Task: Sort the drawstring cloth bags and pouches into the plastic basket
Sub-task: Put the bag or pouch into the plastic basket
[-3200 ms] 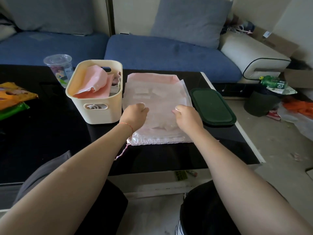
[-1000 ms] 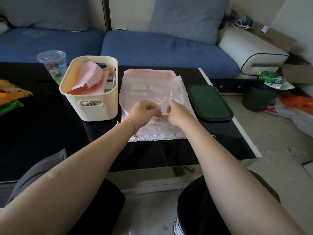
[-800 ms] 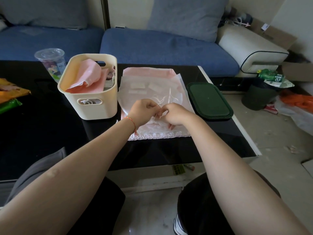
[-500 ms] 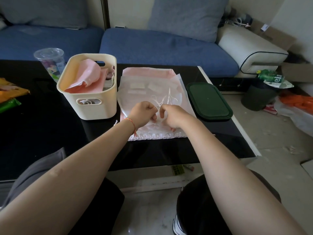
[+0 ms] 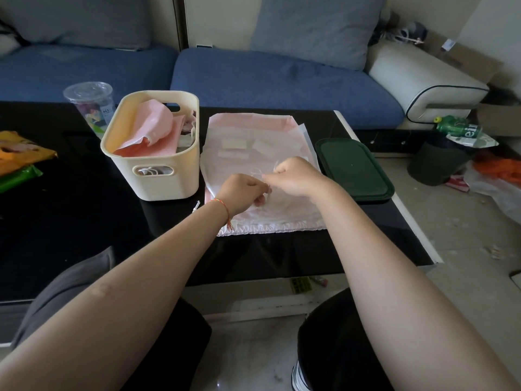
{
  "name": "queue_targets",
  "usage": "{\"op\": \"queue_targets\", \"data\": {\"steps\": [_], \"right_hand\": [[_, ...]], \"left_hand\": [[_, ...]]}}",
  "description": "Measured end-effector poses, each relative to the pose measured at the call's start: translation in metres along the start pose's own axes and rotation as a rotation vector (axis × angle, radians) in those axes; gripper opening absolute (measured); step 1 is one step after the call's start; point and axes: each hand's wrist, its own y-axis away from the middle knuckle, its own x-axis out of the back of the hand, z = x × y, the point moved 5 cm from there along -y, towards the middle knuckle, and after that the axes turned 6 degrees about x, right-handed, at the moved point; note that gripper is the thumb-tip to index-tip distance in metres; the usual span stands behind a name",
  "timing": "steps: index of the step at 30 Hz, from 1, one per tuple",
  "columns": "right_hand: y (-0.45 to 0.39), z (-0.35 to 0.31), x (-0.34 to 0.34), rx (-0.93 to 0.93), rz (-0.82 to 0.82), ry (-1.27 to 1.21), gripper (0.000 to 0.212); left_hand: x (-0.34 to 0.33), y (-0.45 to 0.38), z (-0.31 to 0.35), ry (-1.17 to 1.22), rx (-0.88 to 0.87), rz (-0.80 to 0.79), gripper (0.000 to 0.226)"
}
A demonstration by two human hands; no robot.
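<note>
My grip: left hand [image 5: 244,193] and right hand [image 5: 296,176] each pinch the thin white drawstring cord [image 5: 258,173] over the sheer white drawstring cloth bag [image 5: 262,153], which lies flat on the black glossy worktop [image 5: 70,221], just right of the cream plastic basket [image 5: 158,153]. I judge I should gather the cord evenly and keep it slack-free, so nothing snags when I fold the bag and lift it left.

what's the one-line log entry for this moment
left hand: pinching cord | right hand: pinching cord | white pouch: flat on table | basket: holds pink bags
</note>
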Motion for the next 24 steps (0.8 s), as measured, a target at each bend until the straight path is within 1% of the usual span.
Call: {"op": "queue_targets", "data": {"steps": [2, 4, 6, 8, 10, 12, 14, 17, 18, 19, 21, 24], "right_hand": [[-0.002, -0.001, 0.003, 0.0, 0.103, -0.217, 0.039], [-0.003, -0.002, 0.005, -0.008, 0.166, -0.357, 0.029], [-0.006, -0.006, 0.004, -0.007, 0.164, -0.467, 0.024], [-0.009, -0.016, 0.004, 0.043, 0.134, -0.668, 0.017], [-0.014, -0.022, 0.009, 0.108, 0.164, -0.819, 0.021], [-0.018, -0.019, 0.017, 0.117, 0.261, -0.755, 0.034], [-0.019, -0.011, 0.02, 0.071, 0.321, -0.656, 0.046], [-0.018, 0.001, 0.015, -0.021, 0.319, -0.524, 0.057], [-0.019, 0.004, 0.013, -0.048, 0.302, -0.501, 0.058], [-0.019, 0.006, 0.01, -0.065, 0.278, -0.488, 0.053], [-0.016, 0.002, 0.004, -0.064, 0.204, -0.442, 0.036], [-0.009, -0.005, -0.004, -0.009, 0.1, -0.253, 0.026]], "left_hand": [[-0.003, 0.001, 0.0, -0.005, 0.033, -0.067, 0.028], [-0.005, 0.002, 0.0, -0.008, 0.041, -0.121, 0.035], [-0.007, 0.004, 0.002, -0.05, 0.004, -0.139, 0.034], [-0.008, 0.006, 0.004, -0.084, -0.026, -0.138, 0.023], [-0.008, 0.007, 0.004, -0.073, -0.046, -0.128, 0.027], [-0.008, 0.006, 0.004, -0.067, -0.045, -0.131, 0.025], [-0.007, 0.005, 0.004, -0.062, -0.035, -0.134, 0.023], [-0.007, 0.005, 0.004, -0.043, -0.022, -0.135, 0.022], [-0.007, 0.005, 0.004, -0.031, -0.017, -0.132, 0.022], [-0.006, 0.004, 0.004, -0.017, -0.01, -0.131, 0.022], [-0.005, 0.005, 0.003, 0.027, 0.003, -0.134, 0.022], [-0.003, 0.004, 0.004, 0.093, 0.026, -0.144, 0.029]]}}
